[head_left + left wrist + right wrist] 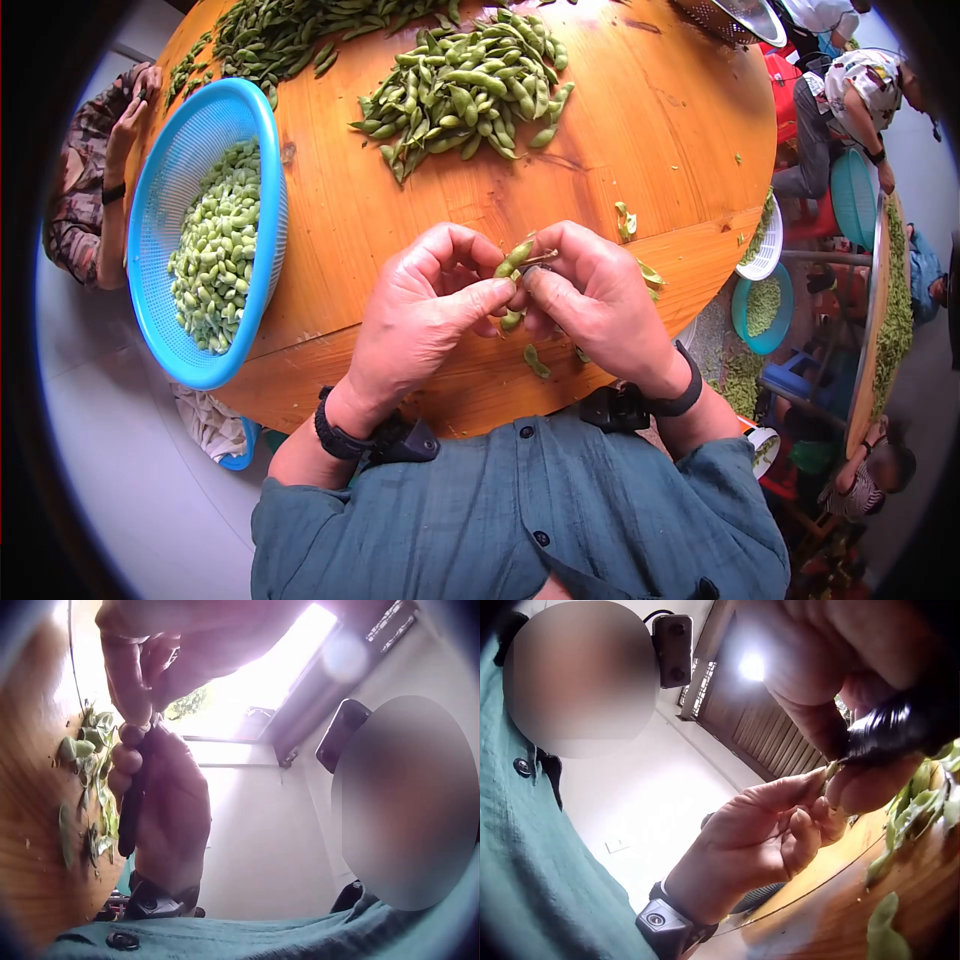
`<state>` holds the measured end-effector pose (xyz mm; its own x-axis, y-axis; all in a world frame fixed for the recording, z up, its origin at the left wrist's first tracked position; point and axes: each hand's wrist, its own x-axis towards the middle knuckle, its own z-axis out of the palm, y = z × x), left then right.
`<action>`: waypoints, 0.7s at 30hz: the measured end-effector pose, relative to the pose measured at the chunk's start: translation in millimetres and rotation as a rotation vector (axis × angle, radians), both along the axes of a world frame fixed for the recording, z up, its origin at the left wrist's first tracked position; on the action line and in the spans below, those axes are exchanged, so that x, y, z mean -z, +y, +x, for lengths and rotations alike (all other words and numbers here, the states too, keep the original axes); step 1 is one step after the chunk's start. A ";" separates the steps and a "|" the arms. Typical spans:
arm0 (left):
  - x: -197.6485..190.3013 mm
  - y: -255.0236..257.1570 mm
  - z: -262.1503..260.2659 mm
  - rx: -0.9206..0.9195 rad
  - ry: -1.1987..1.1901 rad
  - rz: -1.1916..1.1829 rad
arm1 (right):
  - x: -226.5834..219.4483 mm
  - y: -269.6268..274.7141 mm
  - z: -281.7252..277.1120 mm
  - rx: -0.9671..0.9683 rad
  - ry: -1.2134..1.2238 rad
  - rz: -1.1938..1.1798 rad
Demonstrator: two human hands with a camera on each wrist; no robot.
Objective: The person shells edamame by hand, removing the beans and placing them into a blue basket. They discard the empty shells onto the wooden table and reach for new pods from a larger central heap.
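Note:
Over the near part of the table, my left hand (425, 300) pinches a green soybean pod (513, 260) between thumb and fingers. My right hand (603, 295) meets it at the pod, fingertips right beside the left ones. Its fingers curl round a slim dark handle (133, 814), which looks shiny and black-wrapped (889, 731) in the right wrist view; the tool's working end is hidden among the fingers. Split green pod shells (537, 361) lie on the wood beneath and beside the hands.
A heap of whole pods (465, 90) lies ahead, with a larger pile (290, 40) behind. Left stands a blue basket (270, 190) of shelled beans. A metal colander (715, 22) sits at the far right edge. Other people are at the left and right.

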<state>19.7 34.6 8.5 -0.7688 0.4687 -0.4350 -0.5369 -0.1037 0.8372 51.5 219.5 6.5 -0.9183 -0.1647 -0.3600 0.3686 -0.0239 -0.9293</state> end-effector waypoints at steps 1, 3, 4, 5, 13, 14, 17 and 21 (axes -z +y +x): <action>1.0 0.7 0.8 0.001 -0.001 0.001 | 2.3 -0.8 0.3 0.033 0.015 0.023; 3.5 3.0 2.2 -0.003 0.078 0.012 | 7.0 -0.4 0.0 0.031 0.080 0.066; 3.8 4.3 2.9 0.001 0.076 0.015 | 8.1 0.0 0.0 0.026 0.145 0.107; 3.8 5.6 3.8 0.008 0.073 0.030 | 7.6 0.0 0.1 0.029 0.142 0.109; 12.6 0.8 -1.6 -0.028 0.066 0.003 | 7.5 2.2 2.3 0.094 0.091 0.083; 13.4 2.0 -1.3 -0.037 0.085 -0.002 | 5.6 3.0 2.5 0.093 0.090 0.084; 13.7 6.9 0.3 -0.035 0.109 0.005 | 2.3 3.7 2.8 0.049 0.039 0.083; 16.2 9.3 2.0 -0.001 0.185 -0.029 | 1.2 2.0 -1.4 0.039 0.059 0.063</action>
<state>21.8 43.9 -7.7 -0.8375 0.4569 -0.2996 -0.3734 -0.0783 0.9244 50.1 221.5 5.3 -0.9435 -0.1071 -0.3136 0.3131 0.0221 -0.9495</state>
